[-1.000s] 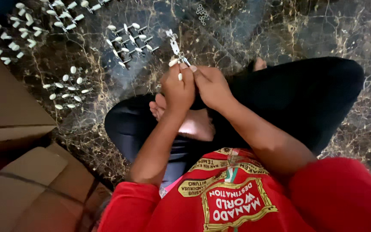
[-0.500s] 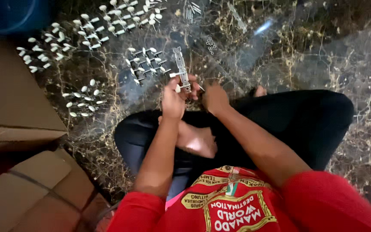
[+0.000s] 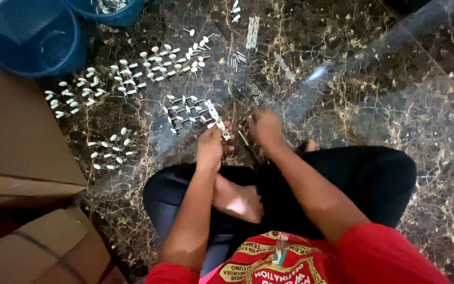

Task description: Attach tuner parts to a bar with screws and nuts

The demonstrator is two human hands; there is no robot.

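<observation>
I sit cross-legged on a dark marble floor (image 3: 384,94). My left hand (image 3: 210,146) grips a narrow metal strip with small white knobs (image 3: 217,121), its far end pointing away from me. My right hand (image 3: 264,126) is just to the right of it, fingers curled, low over the floor near a thin dark piece (image 3: 244,138); whether it holds anything I cannot tell. Just beyond my left hand lies a finished group of the same knobbed strips (image 3: 187,111).
More rows of white-knobbed strips (image 3: 169,60) lie spread over the floor to the left and ahead, with loose metal strips (image 3: 251,31) farther off. Two blue baskets (image 3: 32,37) stand at the top left. Cardboard boxes (image 3: 11,137) fill the left side.
My view has shifted so the baskets now show. My hands have come apart: the right has moved off the strip to the floor on the right, the left still holds the strip.
</observation>
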